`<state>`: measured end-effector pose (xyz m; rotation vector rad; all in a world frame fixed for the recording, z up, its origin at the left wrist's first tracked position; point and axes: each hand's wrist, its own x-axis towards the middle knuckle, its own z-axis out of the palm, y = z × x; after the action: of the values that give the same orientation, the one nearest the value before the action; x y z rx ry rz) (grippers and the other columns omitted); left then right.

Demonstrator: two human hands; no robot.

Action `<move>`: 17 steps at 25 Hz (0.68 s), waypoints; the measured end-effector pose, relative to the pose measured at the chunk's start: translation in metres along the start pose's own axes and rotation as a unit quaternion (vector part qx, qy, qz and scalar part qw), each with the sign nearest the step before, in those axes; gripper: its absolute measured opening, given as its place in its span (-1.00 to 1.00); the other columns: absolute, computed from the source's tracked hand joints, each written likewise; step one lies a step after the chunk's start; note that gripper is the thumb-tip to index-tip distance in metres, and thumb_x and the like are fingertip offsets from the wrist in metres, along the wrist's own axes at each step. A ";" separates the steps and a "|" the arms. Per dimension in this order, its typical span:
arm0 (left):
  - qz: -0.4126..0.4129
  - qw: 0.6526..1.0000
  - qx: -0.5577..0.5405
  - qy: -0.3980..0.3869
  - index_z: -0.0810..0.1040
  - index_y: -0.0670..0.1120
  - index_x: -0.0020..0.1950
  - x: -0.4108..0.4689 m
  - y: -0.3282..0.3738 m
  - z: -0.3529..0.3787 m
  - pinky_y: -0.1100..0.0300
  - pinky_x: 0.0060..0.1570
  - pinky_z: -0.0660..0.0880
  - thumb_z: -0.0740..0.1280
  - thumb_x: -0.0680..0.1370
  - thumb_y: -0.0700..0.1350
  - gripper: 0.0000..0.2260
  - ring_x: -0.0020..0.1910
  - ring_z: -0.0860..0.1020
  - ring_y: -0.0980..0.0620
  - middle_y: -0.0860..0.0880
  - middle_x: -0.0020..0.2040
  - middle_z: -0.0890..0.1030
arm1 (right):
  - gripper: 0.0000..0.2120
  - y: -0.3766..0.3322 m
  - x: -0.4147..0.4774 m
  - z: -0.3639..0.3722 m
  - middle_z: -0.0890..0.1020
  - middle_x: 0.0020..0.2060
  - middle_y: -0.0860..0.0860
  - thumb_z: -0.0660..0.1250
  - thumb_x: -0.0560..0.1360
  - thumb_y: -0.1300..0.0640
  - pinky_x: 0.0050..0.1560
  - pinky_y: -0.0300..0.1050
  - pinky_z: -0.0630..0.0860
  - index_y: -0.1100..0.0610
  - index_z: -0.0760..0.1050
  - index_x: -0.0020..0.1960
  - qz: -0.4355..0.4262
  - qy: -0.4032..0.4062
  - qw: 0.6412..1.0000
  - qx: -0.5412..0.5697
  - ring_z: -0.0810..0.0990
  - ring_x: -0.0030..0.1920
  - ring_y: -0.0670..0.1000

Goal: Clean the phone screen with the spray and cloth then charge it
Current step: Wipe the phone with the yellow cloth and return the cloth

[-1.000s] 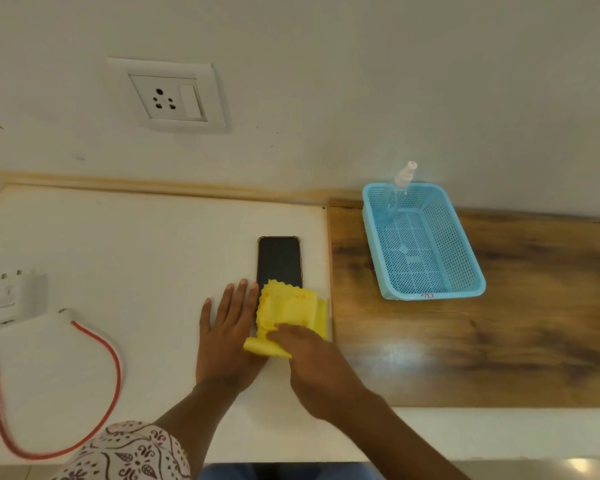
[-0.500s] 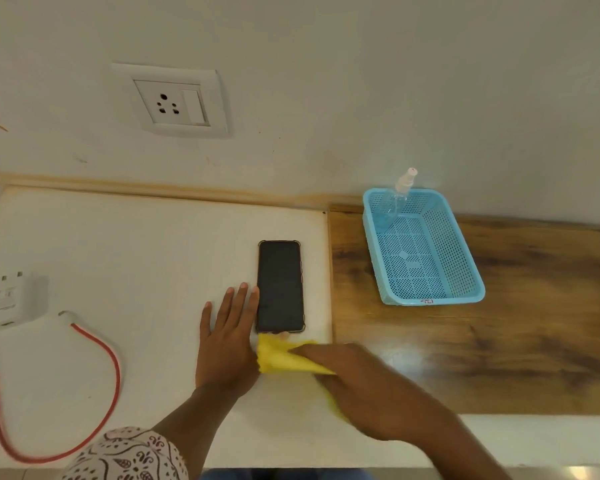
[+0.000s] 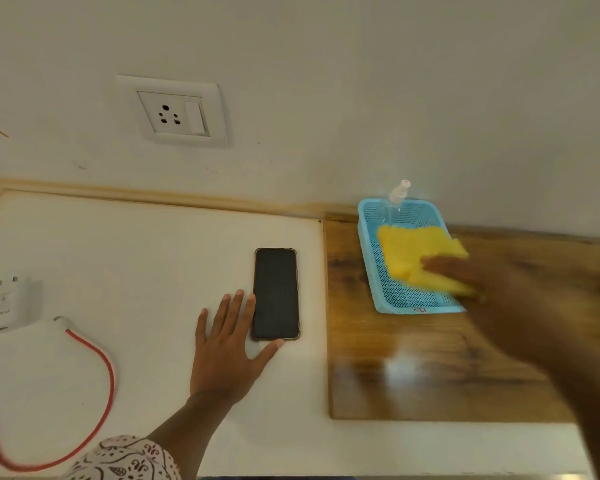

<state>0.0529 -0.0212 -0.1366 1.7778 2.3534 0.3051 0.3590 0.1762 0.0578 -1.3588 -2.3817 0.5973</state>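
Phone [image 3: 276,293] is laid flat on white surface [image 3: 118,258], left hand [image 3: 227,348] pressed alongside. Yellow cloth [image 3: 416,254] is held by blurred right hand [image 3: 492,289] over blue basket [image 3: 392,299], spray bottle [image 3: 397,199] at its back corner.

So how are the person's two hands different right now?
The left hand lies flat and open on the white table, fingers spread beside the phone; the right hand is raised over the blue basket. The left hand holds nothing; the right hand grips the yellow cloth. The left hand looks sharp, the right hand motion-blurred. Both are bare.
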 end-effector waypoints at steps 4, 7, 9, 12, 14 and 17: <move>0.003 1.000 -0.004 0.011 0.07 0.02 0.53 0.000 -0.001 0.001 -0.05 0.48 -0.10 -0.05 0.46 0.42 -0.25 0.52 0.02 0.02 -0.01 0.54 0.16 | -0.63 -0.028 -0.100 0.087 0.38 0.32 -0.11 0.48 0.37 0.28 0.38 -0.26 0.15 0.04 0.56 0.13 0.047 -0.148 0.988 -0.007 0.27 0.43 -0.03; 0.007 1.000 0.000 0.013 0.04 0.03 0.53 0.001 -0.002 0.003 -0.02 0.48 -0.15 -0.06 0.46 0.42 -0.26 0.52 -0.02 0.04 0.00 0.55 0.13 | -0.68 -0.012 -0.087 0.075 0.50 0.21 -0.18 0.48 0.37 0.20 0.28 -0.14 0.30 -0.04 0.57 0.09 0.076 -0.038 0.996 0.008 0.43 0.31 -0.06; 0.006 1.000 0.001 0.017 0.03 0.04 0.53 0.001 -0.001 0.004 -0.02 0.48 -0.16 -0.05 0.46 0.43 -0.25 0.52 -0.03 0.04 0.00 0.55 0.13 | -0.62 -0.018 -0.087 0.076 0.56 0.14 -0.13 0.44 0.41 0.22 0.21 -0.09 0.39 -0.04 0.51 0.18 0.088 -0.027 0.996 -0.021 0.51 0.21 0.04; 0.008 1.000 -0.001 0.017 0.04 0.03 0.53 0.001 -0.002 0.004 -0.03 0.48 -0.13 -0.05 0.46 0.43 -0.25 0.52 0.00 0.02 0.00 0.54 0.15 | -0.46 -0.009 -0.070 0.070 0.54 0.25 0.03 0.46 0.39 0.19 0.34 0.07 0.31 0.03 0.40 0.33 0.081 -0.087 0.989 -0.088 0.45 0.28 0.12; 0.008 1.000 -0.003 0.018 0.05 0.03 0.53 0.000 -0.003 0.005 -0.04 0.48 -0.10 -0.05 0.46 0.43 -0.25 0.52 0.02 0.01 0.00 0.54 0.16 | -0.43 -0.002 -0.059 0.069 0.51 0.30 0.04 0.48 0.38 0.16 0.40 0.04 0.20 0.06 0.40 0.34 0.072 -0.132 0.983 -0.105 0.42 0.33 0.08; 0.006 1.000 -0.001 0.017 0.04 0.03 0.53 0.001 -0.003 0.005 -0.07 0.49 -0.07 -0.05 0.46 0.43 -0.25 0.53 0.01 0.00 0.00 0.54 0.14 | -0.53 0.003 -0.053 0.077 0.57 0.24 0.04 0.47 0.39 0.13 0.30 -0.06 0.29 0.05 0.47 0.28 0.077 -0.150 0.980 -0.104 0.48 0.26 0.08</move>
<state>0.0514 -0.0206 -0.1424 1.8003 2.3650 0.3413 0.3503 0.1163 -0.0133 -1.6567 -2.6553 0.6505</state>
